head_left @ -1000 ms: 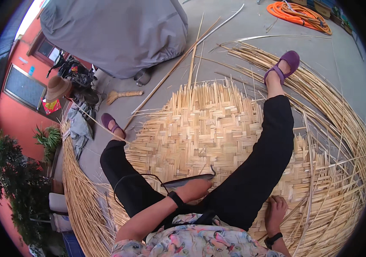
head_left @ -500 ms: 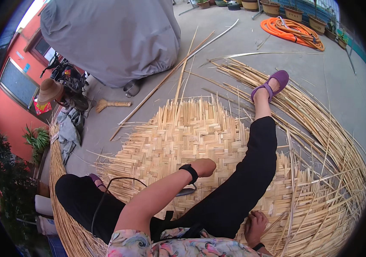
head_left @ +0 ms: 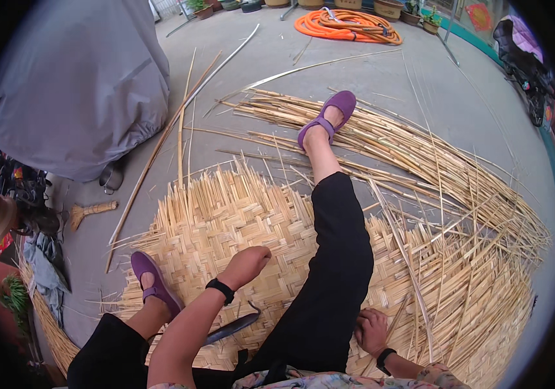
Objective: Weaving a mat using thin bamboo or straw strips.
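Observation:
A large woven mat of split straw-coloured reed strips [head_left: 238,214] lies under me, its loose strip ends sticking out along the far edge. Over the middle of it is my left hand [head_left: 245,266], closed, with the fingers curled under; what they hold, if anything, is hidden. My right hand [head_left: 371,329] rests on the mat beside my right thigh, fingers bent and a little apart, touching the woven strips. Below my left wrist lies a dark, flat, curved thing [head_left: 232,328], partly hidden by my forearm.
Long reed stalks [head_left: 407,149] spread beyond the mat to the right, under my right shoe [head_left: 329,117]. Farther off lie a coiled orange hose [head_left: 345,26] and plant pots. A grey-covered bulk [head_left: 83,84], a small hand broom [head_left: 92,212] and a hat [head_left: 1,216] are at left.
The view has turned right, so the mat and stalks sit farther left in the picture. My left shoe now shows fully on the mat's left edge. My left hand stays closed.

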A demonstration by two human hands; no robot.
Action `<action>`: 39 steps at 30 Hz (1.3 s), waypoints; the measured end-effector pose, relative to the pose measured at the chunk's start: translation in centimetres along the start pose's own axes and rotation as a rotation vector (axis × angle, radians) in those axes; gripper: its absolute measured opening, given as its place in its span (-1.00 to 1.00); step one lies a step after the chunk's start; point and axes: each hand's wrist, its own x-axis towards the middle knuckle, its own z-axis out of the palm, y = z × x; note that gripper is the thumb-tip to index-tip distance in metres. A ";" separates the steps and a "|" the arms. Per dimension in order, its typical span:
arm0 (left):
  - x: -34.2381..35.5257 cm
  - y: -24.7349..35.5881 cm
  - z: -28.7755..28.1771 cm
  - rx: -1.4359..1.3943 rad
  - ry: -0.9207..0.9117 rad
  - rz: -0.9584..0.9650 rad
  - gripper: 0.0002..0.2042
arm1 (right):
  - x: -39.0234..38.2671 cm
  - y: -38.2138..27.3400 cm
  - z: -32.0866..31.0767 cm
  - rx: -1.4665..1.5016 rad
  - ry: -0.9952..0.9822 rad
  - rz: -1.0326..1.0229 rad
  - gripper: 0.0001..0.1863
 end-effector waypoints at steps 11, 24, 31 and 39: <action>-0.5 -4.1 5.2 0.231 0.212 0.379 -0.57 | 4.2 -1.1 -0.9 -0.083 0.434 0.667 -0.75; -0.7 -6.4 6.3 0.330 0.166 0.446 -0.54 | 7.0 0.9 4.1 -0.432 0.504 0.872 -0.61; -1.1 -7.7 5.4 0.218 -0.030 0.396 -0.51 | 7.5 -0.1 2.9 -0.346 0.518 0.922 -0.59; 3.4 -9.3 -6.3 -0.202 -0.591 0.213 -0.53 | 7.5 -1.5 -0.5 -0.208 0.432 0.895 -0.64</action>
